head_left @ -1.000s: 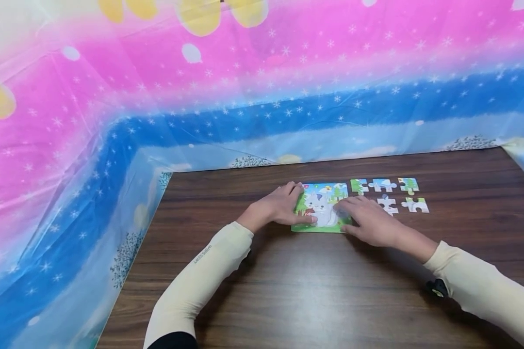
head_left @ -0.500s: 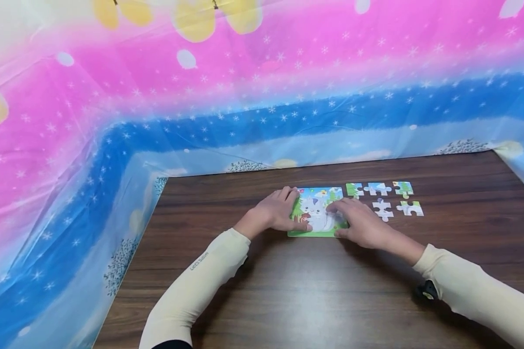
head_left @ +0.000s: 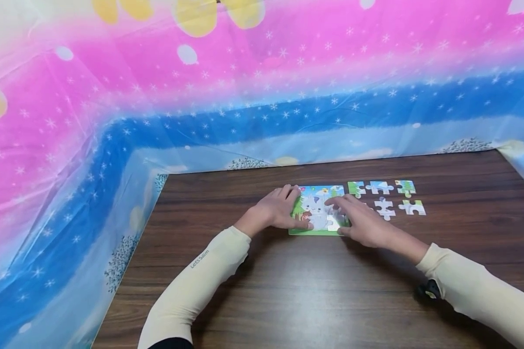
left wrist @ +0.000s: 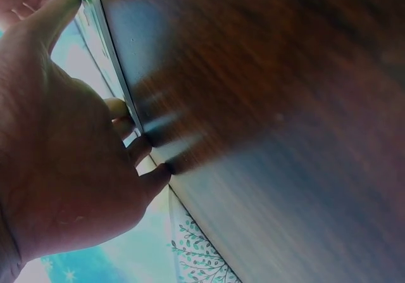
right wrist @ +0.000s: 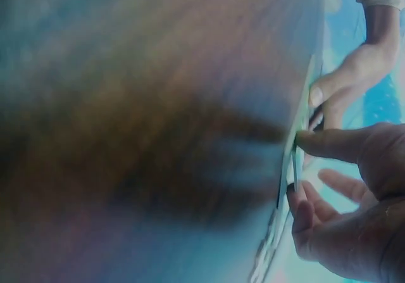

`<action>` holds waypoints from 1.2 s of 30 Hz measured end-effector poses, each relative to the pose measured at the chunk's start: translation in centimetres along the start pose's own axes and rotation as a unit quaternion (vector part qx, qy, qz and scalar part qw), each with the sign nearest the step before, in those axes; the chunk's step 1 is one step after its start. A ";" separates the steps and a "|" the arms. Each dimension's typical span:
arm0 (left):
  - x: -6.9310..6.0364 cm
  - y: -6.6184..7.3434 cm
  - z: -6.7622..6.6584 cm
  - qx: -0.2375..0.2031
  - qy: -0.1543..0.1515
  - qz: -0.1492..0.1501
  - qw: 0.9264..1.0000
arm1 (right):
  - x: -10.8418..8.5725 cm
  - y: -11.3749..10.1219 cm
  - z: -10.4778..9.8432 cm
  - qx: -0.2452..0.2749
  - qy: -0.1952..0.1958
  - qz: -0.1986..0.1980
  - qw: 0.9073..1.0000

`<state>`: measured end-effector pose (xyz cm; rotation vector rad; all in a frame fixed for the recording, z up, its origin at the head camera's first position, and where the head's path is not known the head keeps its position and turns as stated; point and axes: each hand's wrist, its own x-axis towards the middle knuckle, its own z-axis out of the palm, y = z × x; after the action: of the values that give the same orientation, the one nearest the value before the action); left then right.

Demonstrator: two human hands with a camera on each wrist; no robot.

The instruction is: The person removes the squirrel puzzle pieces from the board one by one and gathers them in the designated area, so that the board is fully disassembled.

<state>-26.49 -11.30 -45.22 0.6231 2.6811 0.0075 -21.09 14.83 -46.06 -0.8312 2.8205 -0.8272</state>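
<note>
A jigsaw puzzle (head_left: 316, 206) with a white cartoon animal lies in its green-edged board (head_left: 314, 232) on the brown table. At its left side rests my left hand (head_left: 277, 208), fingers along the edge and thumb extended over the lower part. My right hand (head_left: 362, 220) is over the right side. Between its thumb and fingertips, the right wrist view shows a thin puzzle piece (right wrist: 295, 169), seen edge-on and tilted up from the board. A pale, jigsaw-edged gap (head_left: 334, 223) shows near the lower right corner. The hand hides most of that corner.
Right of the board lie several loose puzzle pieces (head_left: 380, 187) in two rows, one partly behind my right hand. The wooden table (head_left: 288, 291) meets a pink and blue patterned cloth (head_left: 262, 121) at the back and left.
A pale gap has appeared at the puzzle's lower right, where my right fingers have raised a piece. The left hand stays in place; the head view shifts slightly.
</note>
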 end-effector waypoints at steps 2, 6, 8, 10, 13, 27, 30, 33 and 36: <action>-0.2 0.0 -0.1 -0.004 0.003 0.004 1.000 | 0.1 0.1 -0.3 -0.003 -0.016 -0.005 1.000; -0.7 0.0 -0.3 -0.010 0.013 0.012 1.000 | 0.5 0.2 -0.9 -0.017 -0.031 -0.016 0.999; -0.9 0.1 -0.4 -0.013 0.015 0.014 1.000 | 0.7 0.3 -1.0 -0.022 -0.029 -0.018 0.999; -0.9 0.0 -0.4 -0.015 0.016 0.016 1.000 | 0.9 0.4 -1.0 -0.023 -0.023 -0.022 0.999; -0.9 0.0 -0.5 -0.014 0.011 0.016 1.000 | 0.9 0.5 -1.0 -0.017 -0.017 -0.022 0.999; 0.6 -0.2 0.0 -0.005 -0.010 0.004 1.000 | 0.9 0.8 -1.8 0.006 -0.027 -0.023 0.999; 0.8 -0.4 0.2 -0.002 -0.011 0.002 1.000 | 0.3 0.9 -2.0 0.004 -0.019 -0.025 1.000; 0.6 -0.4 0.2 0.005 -0.012 0.002 1.000 | -0.7 1.3 -2.2 -0.006 -0.002 -0.032 0.999; 0.0 -0.4 0.0 0.008 -0.009 0.005 1.000 | -2.0 2.0 -2.8 -0.014 0.016 -0.037 0.999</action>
<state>-26.63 -11.61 -45.27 0.6393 2.6630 -0.0153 -20.97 18.60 -44.89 -0.9412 2.8507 -0.8187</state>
